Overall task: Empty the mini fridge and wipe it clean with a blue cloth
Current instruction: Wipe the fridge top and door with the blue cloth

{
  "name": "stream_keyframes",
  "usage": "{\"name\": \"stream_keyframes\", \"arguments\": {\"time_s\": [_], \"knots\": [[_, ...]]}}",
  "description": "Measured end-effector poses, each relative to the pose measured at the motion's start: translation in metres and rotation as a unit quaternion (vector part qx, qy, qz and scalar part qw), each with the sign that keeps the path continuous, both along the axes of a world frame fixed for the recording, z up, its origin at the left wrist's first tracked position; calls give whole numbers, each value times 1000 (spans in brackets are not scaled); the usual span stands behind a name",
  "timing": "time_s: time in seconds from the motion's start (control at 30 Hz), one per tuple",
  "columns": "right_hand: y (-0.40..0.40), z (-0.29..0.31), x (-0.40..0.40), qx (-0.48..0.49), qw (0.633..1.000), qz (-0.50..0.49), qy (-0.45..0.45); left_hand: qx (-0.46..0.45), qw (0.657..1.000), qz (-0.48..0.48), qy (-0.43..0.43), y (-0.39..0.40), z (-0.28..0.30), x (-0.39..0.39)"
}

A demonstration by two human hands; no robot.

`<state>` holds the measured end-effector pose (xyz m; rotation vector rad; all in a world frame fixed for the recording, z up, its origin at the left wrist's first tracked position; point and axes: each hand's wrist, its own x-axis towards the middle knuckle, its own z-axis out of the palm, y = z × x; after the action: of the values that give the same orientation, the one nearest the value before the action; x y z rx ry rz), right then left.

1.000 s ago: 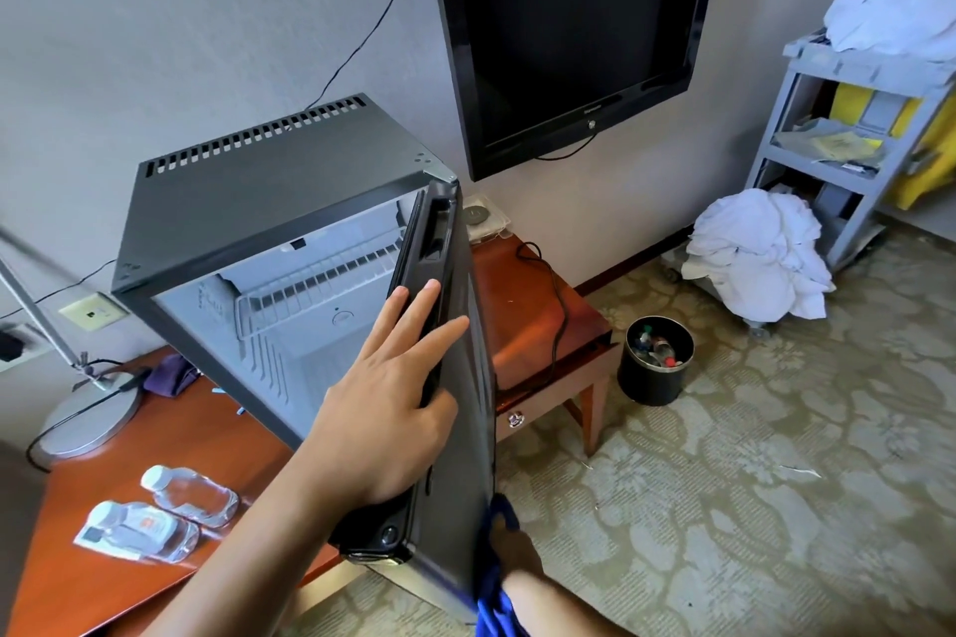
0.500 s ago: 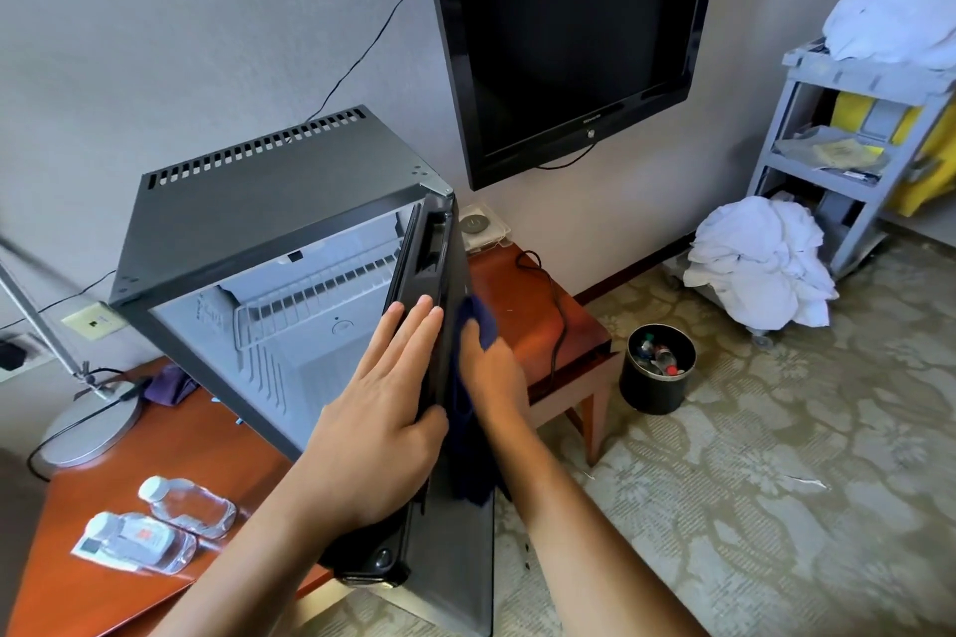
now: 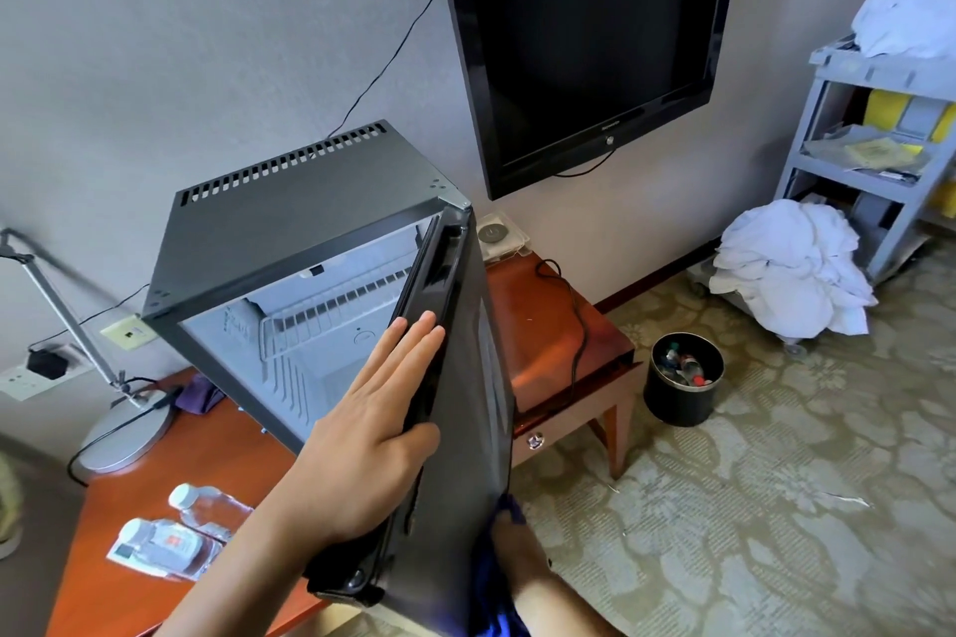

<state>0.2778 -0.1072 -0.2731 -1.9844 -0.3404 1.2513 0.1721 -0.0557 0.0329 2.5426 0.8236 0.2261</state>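
The black mini fridge (image 3: 289, 212) stands on the wooden desk (image 3: 124, 590) with its door (image 3: 465, 429) swung open toward me. Its white inside shows only a wire shelf (image 3: 331, 310). My left hand (image 3: 372, 435) lies flat on the door's inner edge, fingers straight, thumb hooked around the edge. My right hand (image 3: 522, 548) presses a blue cloth (image 3: 491, 585) against the door's outer face, low near its bottom. Two water bottles (image 3: 181, 533) lie on the desk to the left.
A desk lamp (image 3: 119, 429) and a purple cloth (image 3: 202, 393) sit left of the fridge. A wall television (image 3: 584, 36) hangs above a lower side table (image 3: 553, 341). A black bin (image 3: 683, 383), a white linen heap (image 3: 791, 269) and a grey cart (image 3: 879, 145) stand on the carpet at right.
My right hand with the blue cloth went up the door's outer face to mid height, then back down to the bottom. My left hand stayed on the door's edge.
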Motion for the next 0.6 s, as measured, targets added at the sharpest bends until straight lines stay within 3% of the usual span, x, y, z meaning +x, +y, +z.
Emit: {"name": "stream_keyframes", "arguments": {"time_s": [0.23,0.3,0.43,0.6], "knots": [[82,204,72,154,976,-98,-118,7,1000,-7,-4,-2,-1,2],[92,237,82,197,963,-123,-132,10,1000,-7,-3,-5,-1,3],[87,212,79,181,969,-103,-131,28,999,-11,11,-8,-2,2],[34,74,47,107,991,-70,-25,35,999,-5,23,-10,-2,4]]}}
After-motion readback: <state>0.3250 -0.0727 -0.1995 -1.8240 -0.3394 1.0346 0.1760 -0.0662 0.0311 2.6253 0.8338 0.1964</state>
